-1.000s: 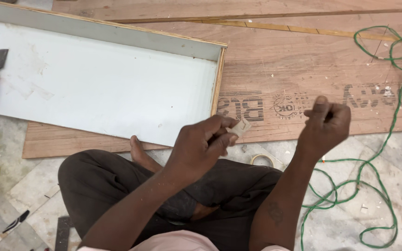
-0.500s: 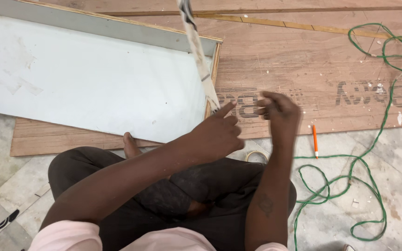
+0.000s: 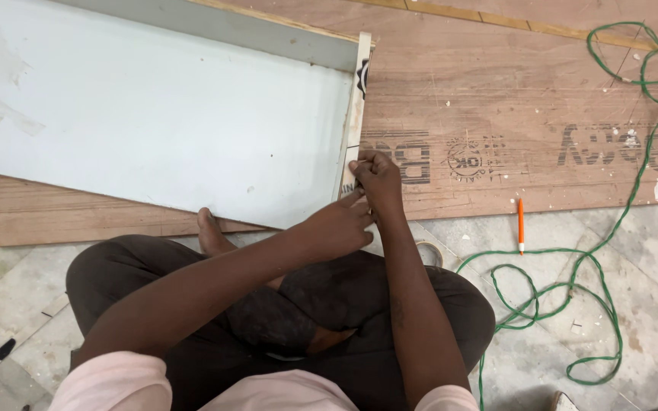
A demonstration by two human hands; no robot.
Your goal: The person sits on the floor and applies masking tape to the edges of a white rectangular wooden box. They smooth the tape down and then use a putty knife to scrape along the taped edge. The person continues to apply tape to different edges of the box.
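Sitting cross-legged on the stone floor [image 3: 634, 304], both hands at the near right corner of the white laminate panel [image 3: 154, 129]. My right hand [image 3: 377, 176] is closed on the near end of the edge-banding strip [image 3: 356, 106], fingers pinched together on it. The strip runs along the panel's right edge, from my fingers to the far corner. My left hand [image 3: 338, 227] sits just near of the right one, fingertips touching the strip's near end; can't tell whether it actually grips it or just presses. The panel lies flat on a plywood sheet [image 3: 512, 99], which covers the floor on the far side. My bare foot [image 3: 209, 232] touches the panel's near edge. Orange pencil [image 3: 520, 225] on the floor to the right, at the plywood's near edge. Green cord [image 3: 611, 251] loops across plywood and floor further right. Tape roll [image 3: 429, 251] partly hidden behind my right forearm.
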